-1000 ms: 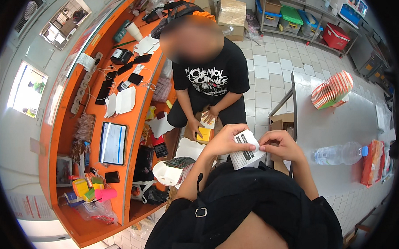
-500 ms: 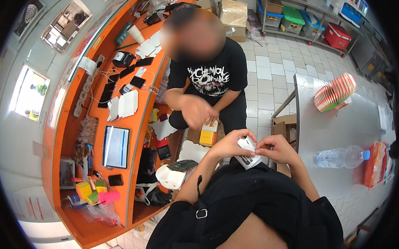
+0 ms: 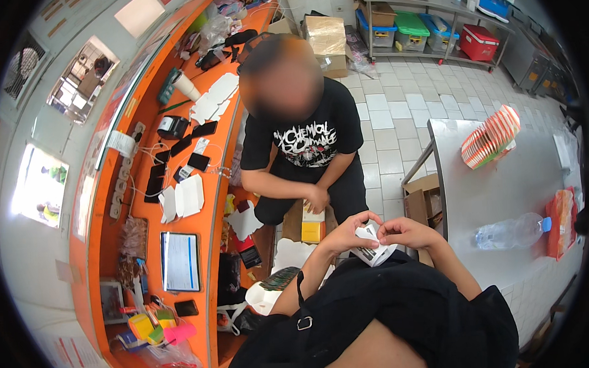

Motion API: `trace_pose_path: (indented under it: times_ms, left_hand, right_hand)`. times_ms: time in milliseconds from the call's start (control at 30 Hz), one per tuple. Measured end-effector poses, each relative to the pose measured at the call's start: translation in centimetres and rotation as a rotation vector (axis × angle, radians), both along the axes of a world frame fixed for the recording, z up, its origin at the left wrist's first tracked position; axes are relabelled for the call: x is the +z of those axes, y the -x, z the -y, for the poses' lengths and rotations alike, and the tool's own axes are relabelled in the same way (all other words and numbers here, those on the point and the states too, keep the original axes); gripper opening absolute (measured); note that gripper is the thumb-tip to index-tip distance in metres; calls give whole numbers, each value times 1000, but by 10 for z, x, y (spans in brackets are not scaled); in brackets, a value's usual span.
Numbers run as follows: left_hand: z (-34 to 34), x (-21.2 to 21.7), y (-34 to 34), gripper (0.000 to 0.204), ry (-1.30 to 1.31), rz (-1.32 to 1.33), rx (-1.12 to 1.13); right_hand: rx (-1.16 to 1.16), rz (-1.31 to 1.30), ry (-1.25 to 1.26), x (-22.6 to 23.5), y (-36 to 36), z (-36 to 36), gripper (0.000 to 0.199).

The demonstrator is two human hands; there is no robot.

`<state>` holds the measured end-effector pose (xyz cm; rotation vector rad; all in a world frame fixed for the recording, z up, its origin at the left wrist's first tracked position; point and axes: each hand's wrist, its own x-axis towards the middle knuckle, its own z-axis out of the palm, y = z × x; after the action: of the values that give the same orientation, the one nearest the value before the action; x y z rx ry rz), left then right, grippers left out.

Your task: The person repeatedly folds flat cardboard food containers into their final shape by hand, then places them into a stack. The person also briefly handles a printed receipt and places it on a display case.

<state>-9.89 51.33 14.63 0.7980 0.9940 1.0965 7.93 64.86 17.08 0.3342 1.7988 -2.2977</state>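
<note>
- White floor tiles (image 3: 396,122) cover the room, with a long orange counter (image 3: 206,252) on the left, a steel table (image 3: 502,196) on the right and a wire shelf with coloured crates (image 3: 425,30) at the back.
- On the counter lie flat white cartons (image 3: 188,197), a tablet (image 3: 180,260), dark phones on cables and a small receipt printer (image 3: 170,127).
- Seated opposite, a co-worker in a black printed shirt (image 3: 306,135) lowers one hand (image 3: 318,199) onto a yellow box (image 3: 312,231).
- Close to the wearer's chest, the left hand (image 3: 348,231) and right hand (image 3: 403,231) meet on a small white carton with dark print (image 3: 373,251).
- Both sets of fingers are curled and pinched onto the carton's upper flaps, left thumb on its top edge, right fingertips pressing from the other side.
- Its long axis seems to run roughly away from the wearer, open flap end pointing up and forward; the hands hide too much to be sure.
- Likely risk: pressing the thin flaps unevenly could crease or tear them, or fold them out of line.
- Held in mid-air with no support beneath, the carton could slip from the pinch and drop toward the lap or floor.
- A plastic water bottle (image 3: 513,231) lies on its side on the table, near an orange packet (image 3: 560,223) and a striped stack of paper trays (image 3: 492,138).
</note>
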Motion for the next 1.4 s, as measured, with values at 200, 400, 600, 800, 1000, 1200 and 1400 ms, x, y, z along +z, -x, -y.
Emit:
trace_pose_path:
  times_ms: [200,400,600,800,1000,1200,1400]
  left_hand:
    - [-19,-13,10,52,24,13,1]
    - [-40,-20,11,57,5,-164,-92]
    - [-58,-14,8,63,16,-115,-160]
    - [-79,-9,-1,61,43,-114,-167]
    - [-104,-5,-11,64,26,-162,-230]
    - [-133,8,-25,70,57,9,-238]
    - [-162,4,-48,73,83,222,-171]
  right_hand:
    - [-96,39,-41,-8,2,-5,12]
    - [-94,147,-183,-9,-9,-20,20]
    - [-77,196,-155,-17,-19,-38,24]
    - [-193,99,32,-35,-28,-57,20]
    - [-201,9,-31,-37,-32,-73,15]
    - [-366,-125,-325,-21,-49,-86,10]
    - [-677,-227,-581,-28,-65,-90,12]
